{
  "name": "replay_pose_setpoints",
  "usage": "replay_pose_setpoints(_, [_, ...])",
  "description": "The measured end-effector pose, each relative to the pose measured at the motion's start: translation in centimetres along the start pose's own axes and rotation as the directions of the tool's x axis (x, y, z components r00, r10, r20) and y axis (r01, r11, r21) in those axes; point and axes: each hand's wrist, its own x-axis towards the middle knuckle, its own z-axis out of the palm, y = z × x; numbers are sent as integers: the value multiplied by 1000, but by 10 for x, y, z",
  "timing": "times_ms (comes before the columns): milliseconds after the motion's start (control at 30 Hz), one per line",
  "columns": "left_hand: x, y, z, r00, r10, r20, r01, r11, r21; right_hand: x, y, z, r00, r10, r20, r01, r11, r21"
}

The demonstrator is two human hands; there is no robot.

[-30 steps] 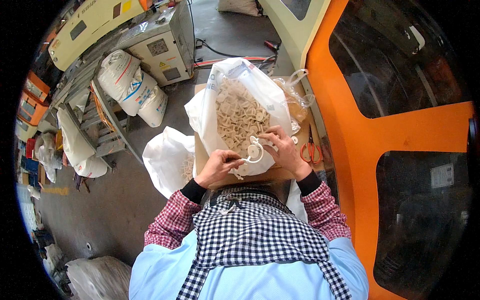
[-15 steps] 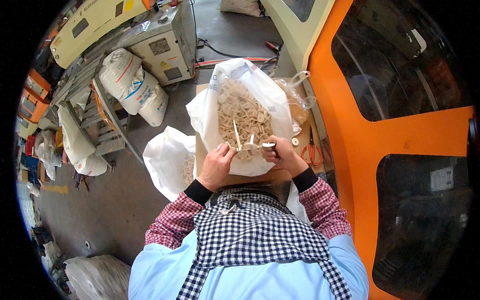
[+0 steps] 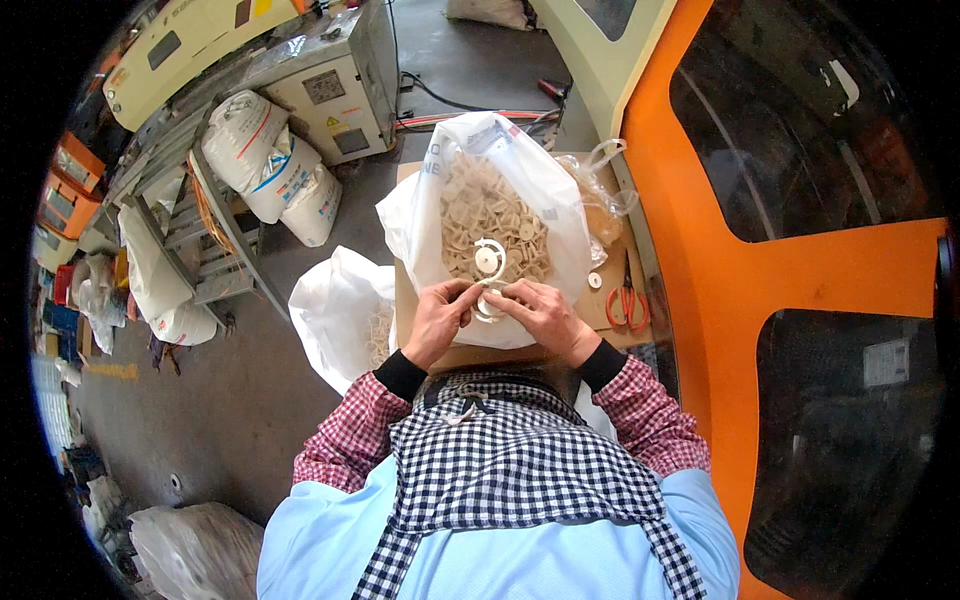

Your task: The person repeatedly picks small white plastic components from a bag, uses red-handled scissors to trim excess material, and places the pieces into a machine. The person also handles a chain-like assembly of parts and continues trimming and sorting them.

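Left grip (image 3: 438, 316) and right grip (image 3: 543, 314) are pinched closed on white curved part (image 3: 502, 259), disc (image 3: 487, 261) just beyond; judged light, stiff; best held by curve.

Small parts (image 3: 490, 205) fill a sack (image 3: 562, 235) on cardboard (image 3: 610, 272), the left hand (image 3: 440, 317) and right hand (image 3: 543, 312) meeting over the sack's near side with one piece (image 3: 487, 260) between them. A second bag (image 3: 330, 320) sits left of the sack; stacked bags (image 3: 275, 180) and a cabinet (image 3: 350, 100) stand behind it to the left. Cutters (image 3: 627, 291) lie to its right, a machine (image 3: 700, 270) farther right.
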Motion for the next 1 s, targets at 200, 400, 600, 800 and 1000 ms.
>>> replay_pose_setpoints(200, [-5, 8, 12, 880, 473, 48, -430, 749, 505, 3, -4, 1, 922, 378, 88, -384, 857, 343])
replay_pose_setpoints(400, [-9, -3, 26, 568, 703, 427, -675, 101, 731, -29, 27, 37, 444, 573, 689, -716, -236, 657])
replay_pose_setpoints(600, [2, 0, 7, 938, 345, -10, -310, 855, 416, 8, 29, 7, 738, 675, -27, -646, 717, 263])
replay_pose_setpoints(800, [-2, 7, -1, 960, 219, 178, -266, 909, 319, 33, 21, -40, 874, 241, 422, -481, 305, 822])
replay_pose_setpoints(1000, [0, -2, -2, 909, 384, 161, -412, 774, 480, 25, 16, -35, 850, 466, 244, -515, 644, 565])
